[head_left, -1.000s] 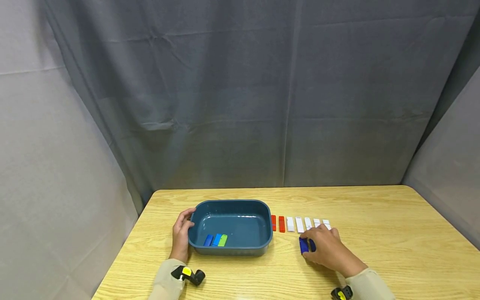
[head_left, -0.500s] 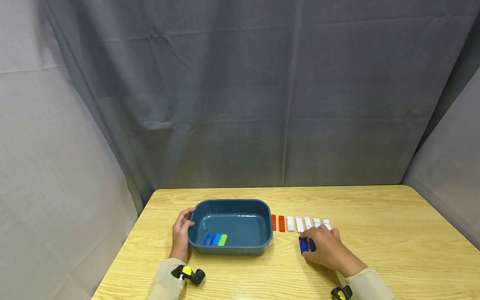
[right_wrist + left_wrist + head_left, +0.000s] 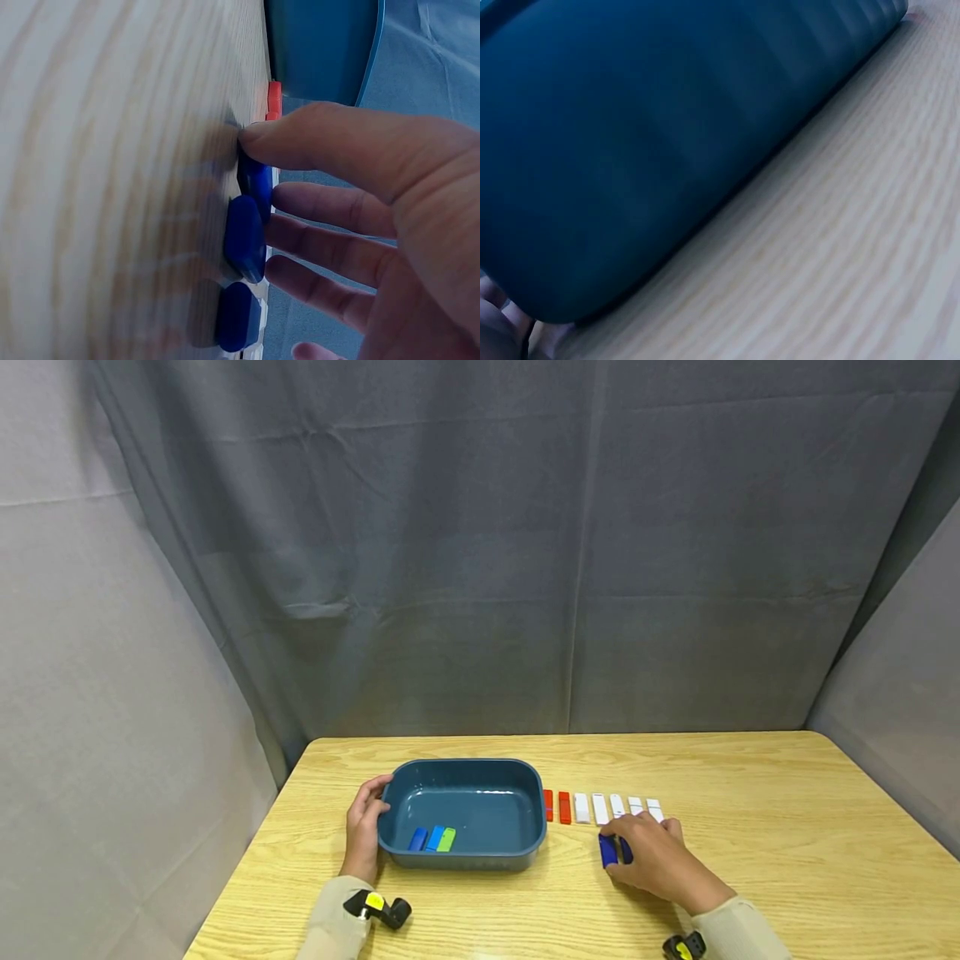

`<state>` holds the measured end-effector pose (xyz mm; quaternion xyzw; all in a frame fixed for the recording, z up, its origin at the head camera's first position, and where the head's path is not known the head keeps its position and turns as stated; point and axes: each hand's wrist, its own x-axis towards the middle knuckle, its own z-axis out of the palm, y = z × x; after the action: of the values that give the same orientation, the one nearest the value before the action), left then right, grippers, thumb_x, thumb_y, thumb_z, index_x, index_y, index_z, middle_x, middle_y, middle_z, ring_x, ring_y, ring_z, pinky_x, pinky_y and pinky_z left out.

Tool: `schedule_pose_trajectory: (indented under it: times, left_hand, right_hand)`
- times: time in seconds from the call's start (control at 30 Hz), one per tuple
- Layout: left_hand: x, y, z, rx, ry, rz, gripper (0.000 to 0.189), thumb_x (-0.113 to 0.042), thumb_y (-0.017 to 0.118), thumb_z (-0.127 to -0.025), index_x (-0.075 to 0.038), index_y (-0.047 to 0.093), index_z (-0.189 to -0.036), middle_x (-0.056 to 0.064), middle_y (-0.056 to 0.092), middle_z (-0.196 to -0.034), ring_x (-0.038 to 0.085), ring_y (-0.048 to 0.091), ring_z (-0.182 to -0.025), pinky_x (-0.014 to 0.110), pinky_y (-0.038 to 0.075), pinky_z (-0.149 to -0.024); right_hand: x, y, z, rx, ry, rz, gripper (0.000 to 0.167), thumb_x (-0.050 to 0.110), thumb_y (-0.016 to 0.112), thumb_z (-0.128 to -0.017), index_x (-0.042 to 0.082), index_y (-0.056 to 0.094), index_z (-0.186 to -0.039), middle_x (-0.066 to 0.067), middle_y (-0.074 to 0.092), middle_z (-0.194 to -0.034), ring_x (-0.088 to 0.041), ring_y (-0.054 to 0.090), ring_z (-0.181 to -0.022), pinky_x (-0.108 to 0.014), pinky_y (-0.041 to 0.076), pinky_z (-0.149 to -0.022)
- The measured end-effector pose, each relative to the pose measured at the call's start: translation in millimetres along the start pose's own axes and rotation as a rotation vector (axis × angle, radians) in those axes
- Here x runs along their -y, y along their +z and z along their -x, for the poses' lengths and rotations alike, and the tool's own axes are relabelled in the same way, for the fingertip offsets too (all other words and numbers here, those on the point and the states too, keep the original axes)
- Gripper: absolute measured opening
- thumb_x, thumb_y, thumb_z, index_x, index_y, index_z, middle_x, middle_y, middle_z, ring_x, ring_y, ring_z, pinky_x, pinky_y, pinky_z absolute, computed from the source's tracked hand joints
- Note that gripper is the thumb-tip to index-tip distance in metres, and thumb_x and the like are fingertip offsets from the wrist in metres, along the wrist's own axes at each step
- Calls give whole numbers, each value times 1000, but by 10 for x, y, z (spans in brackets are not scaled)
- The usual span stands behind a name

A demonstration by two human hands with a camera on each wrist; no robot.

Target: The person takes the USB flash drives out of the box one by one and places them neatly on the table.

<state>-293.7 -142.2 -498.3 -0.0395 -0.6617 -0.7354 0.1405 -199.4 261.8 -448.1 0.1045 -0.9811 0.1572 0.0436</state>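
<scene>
My left hand (image 3: 362, 831) rests against the left wall of a dark teal tub (image 3: 468, 862), thumb and fingertips at its rim. Inside the tub lie a dark blue, a lighter blue and a green USB stick (image 3: 446, 840). To the right of the tub, my right hand (image 3: 651, 853) pinches a blue USB stick (image 3: 608, 852) on the table by its two ends, thumb at the near end. Beneath that hand, the right wrist view shows two more blue sticks, the middle one (image 3: 244, 238) and a lower one (image 3: 238, 316). The left wrist view holds mostly the tub's outer wall (image 3: 667, 135).
Behind the right hand, a row of sticks runs rightward from the tub: two red sticks (image 3: 564, 807), then several white sticks (image 3: 600, 809). The wooden table (image 3: 810, 810) ends at a grey curtain (image 3: 480, 568), with pale cloth walls on both sides.
</scene>
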Motion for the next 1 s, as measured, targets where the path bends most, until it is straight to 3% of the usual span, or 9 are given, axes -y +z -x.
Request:
schedule_pose_trajectory:
  times: [0.63,1.0]
  left_hand:
    - [25,-15,-2,-19,-1,-2,45,9,43,-81,5,57,-123,18,55,-131,23,43,-131,18,32,-99]
    - [29,-16,-10,3,-8,12,44,8,43,-82,3,57,-124,16,55,-133,21,41,-134,18,31,-101]
  right_hand:
    - [19,-17,19,-14,-36,28,51,27,87,-64,16,69,-110,-2,67,-109,-23,58,-97,-46,30,-73]
    - [46,-59,18,-29,-51,40,47,30,85,-67,17,70,-109,-3,67,-110,-25,58,-98,-49,31,-75]
